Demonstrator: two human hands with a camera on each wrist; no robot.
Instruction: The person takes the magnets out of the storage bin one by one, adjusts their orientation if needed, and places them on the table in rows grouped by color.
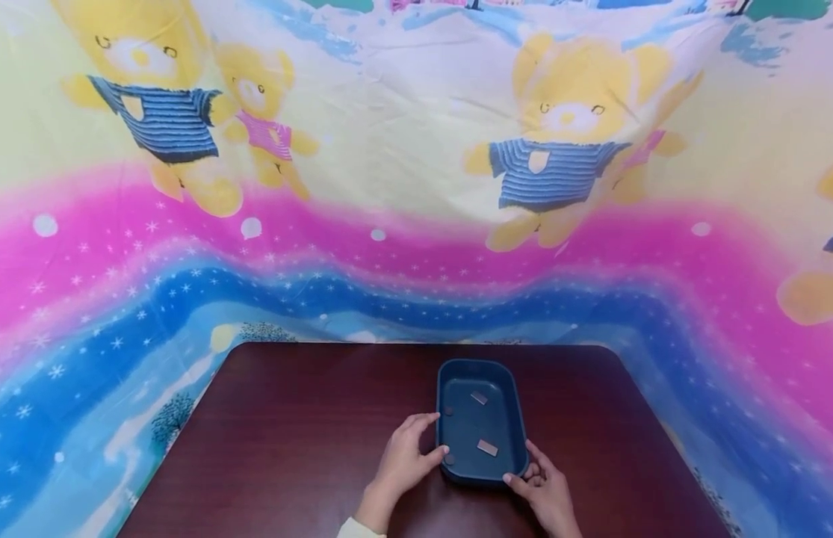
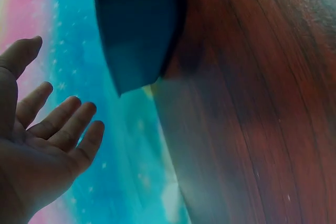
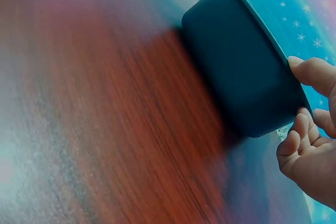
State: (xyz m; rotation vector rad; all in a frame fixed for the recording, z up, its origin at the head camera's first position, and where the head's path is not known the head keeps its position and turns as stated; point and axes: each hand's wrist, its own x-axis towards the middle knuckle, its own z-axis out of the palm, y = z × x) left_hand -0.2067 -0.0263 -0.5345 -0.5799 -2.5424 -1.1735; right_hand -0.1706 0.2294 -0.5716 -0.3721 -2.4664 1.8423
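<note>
A dark blue rectangular plastic tray (image 1: 480, 463) with rounded corners is on the brown table in the head view. Two small flat brownish rectangular pieces (image 1: 487, 447) lie in it, and two small dark round spots or discs (image 1: 450, 459) show along its left side. At the near right corner my right hand (image 3: 312, 145) pinches the tray's rim, thumb on top and fingers curled against the outer side. My left hand (image 1: 406, 456) is beside the tray's left wall; in the left wrist view its fingers (image 2: 65, 119) are spread and apart from the tray.
The dark brown wooden table (image 1: 308, 418) extends to both sides of the tray. Behind it hangs a colourful cloth (image 1: 389, 179) printed with yellow bears, reaching down around the table's edges.
</note>
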